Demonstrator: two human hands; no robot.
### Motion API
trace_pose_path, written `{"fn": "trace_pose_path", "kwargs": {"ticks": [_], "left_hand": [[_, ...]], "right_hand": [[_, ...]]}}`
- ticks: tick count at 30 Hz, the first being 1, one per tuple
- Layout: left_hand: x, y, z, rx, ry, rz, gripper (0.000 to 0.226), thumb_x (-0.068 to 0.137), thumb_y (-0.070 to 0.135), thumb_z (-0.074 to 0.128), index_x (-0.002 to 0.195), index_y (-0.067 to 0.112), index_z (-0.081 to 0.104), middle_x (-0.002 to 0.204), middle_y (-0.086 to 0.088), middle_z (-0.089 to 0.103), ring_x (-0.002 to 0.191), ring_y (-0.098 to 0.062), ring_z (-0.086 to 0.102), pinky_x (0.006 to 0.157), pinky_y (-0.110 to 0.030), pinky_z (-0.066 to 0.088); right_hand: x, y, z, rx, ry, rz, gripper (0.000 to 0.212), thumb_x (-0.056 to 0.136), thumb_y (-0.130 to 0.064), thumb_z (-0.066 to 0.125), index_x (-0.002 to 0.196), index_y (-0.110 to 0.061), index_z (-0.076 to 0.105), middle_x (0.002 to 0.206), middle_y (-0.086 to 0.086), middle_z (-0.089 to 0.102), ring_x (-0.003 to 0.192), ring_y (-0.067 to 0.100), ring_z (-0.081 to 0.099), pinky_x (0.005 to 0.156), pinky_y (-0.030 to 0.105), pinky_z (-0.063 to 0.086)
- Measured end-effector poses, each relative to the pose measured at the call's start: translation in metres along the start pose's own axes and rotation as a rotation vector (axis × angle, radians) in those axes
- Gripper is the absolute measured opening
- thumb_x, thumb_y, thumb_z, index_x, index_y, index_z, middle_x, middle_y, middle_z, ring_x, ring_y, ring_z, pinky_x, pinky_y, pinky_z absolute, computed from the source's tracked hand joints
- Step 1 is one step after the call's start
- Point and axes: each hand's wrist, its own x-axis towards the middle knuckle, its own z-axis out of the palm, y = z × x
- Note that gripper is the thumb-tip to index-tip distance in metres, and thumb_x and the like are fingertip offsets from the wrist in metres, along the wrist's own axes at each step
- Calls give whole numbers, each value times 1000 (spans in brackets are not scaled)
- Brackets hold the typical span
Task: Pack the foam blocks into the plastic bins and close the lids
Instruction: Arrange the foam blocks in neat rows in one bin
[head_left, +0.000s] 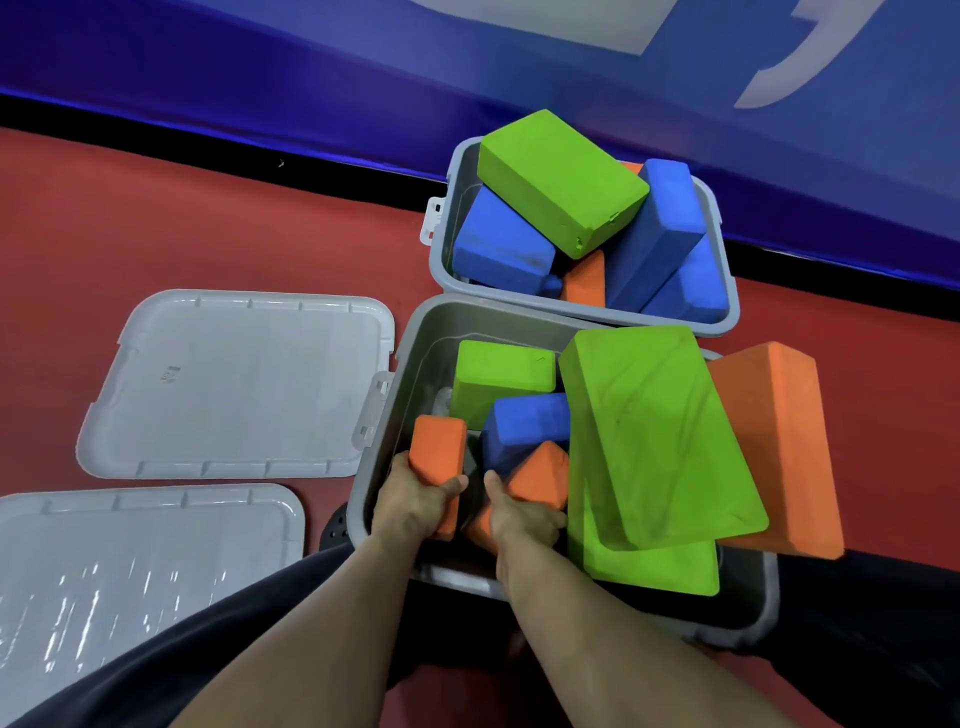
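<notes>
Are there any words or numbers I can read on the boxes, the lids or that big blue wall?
Nothing here can be read for sure.
Small reddish mark on the nearer-to-bins lid: too small and blurred to read.
Big white shapes on the blue banner: cut off by the picture's edge, so no whole letter shows.
Foam blocks and bins: no writing on them.

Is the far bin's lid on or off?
Off. The far bin is open with blocks heaped above its rim, and two grey lids lie flat on the floor.
</notes>
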Motion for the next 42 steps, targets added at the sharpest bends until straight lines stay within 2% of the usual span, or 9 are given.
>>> {"fn": "trace_pose_path", "kwargs": {"ticks": [3, 9, 17, 20, 24, 28, 32, 37, 42], "left_hand": [[-1, -1, 1, -12, -5, -3, 77, 76, 37, 87, 138, 14, 48, 125, -9, 66, 112, -31, 63, 97, -36, 48], [1, -3, 1, -17, -4, -3, 78, 75, 38, 87, 138, 14, 49, 124, -9, 67, 112, -30, 64, 98, -39, 50], [-6, 2, 0, 146, -106, 60, 81, 72, 42, 87, 140, 21, 47, 124, -3, 65, 114, -27, 62, 99, -36, 48], [-7, 3, -1, 203, -146, 78, 84, 69, 45, 88, 138, 22, 47, 123, -1, 65, 113, -26, 63, 99, -38, 50], [-6, 6, -4, 223, -157, 71, 91, 65, 53, 88, 139, 23, 45, 127, 0, 65, 115, -25, 63, 101, -40, 49], [-6, 5, -1, 200, -195, 100, 89, 62, 57, 88, 136, 27, 49, 126, 7, 66, 110, -20, 65, 99, -41, 52], [-1, 3, -4, 186, -206, 97, 90, 69, 48, 89, 145, 23, 47, 130, 2, 65, 112, -21, 64, 95, -31, 50], [3, -1, -5, 127, -201, 77, 93, 67, 49, 90, 146, 23, 46, 133, 3, 65, 115, -20, 65, 104, -44, 51], [7, -3, 2, 89, -207, 38, 89, 73, 38, 89, 147, 16, 43, 137, -4, 61, 120, -25, 61, 105, -43, 49]], "right_hand": [[-1, 6, 2, -3, 32, -70, 98, 70, -45, 90, 135, 1, 33, 130, 25, 57, 112, 44, 64, 95, 50, 54], [-1, 16, -4, -170, -1, -317, 77, 78, -35, 86, 132, -3, 41, 130, 18, 59, 116, 36, 63, 94, 38, 49], [9, 19, -20, -248, -86, -415, 80, 74, -38, 88, 129, -5, 42, 124, 16, 66, 111, 34, 66, 91, 36, 51], [18, 22, -30, -296, -189, -479, 88, 77, -39, 85, 143, -7, 36, 129, 11, 64, 116, 29, 64, 96, 34, 50], [22, 21, -38, -279, -305, -449, 60, 94, -41, 68, 140, -9, 46, 131, 10, 66, 117, 26, 64, 97, 29, 48], [27, 20, -36, -238, -303, -419, 85, 91, -50, 67, 152, -3, 31, 147, 13, 54, 132, 27, 55, 110, 34, 42], [28, 20, -35, -224, -300, -421, 73, 95, -35, 68, 151, -5, 33, 143, 12, 57, 127, 26, 58, 107, 31, 43], [31, 23, -34, -234, -284, -474, 66, 95, -31, 69, 148, -5, 39, 139, 12, 60, 124, 26, 60, 107, 32, 44], [34, 21, -30, -285, -303, -453, 71, 97, -31, 65, 153, -4, 30, 146, 13, 55, 130, 27, 56, 108, 30, 42]]}}
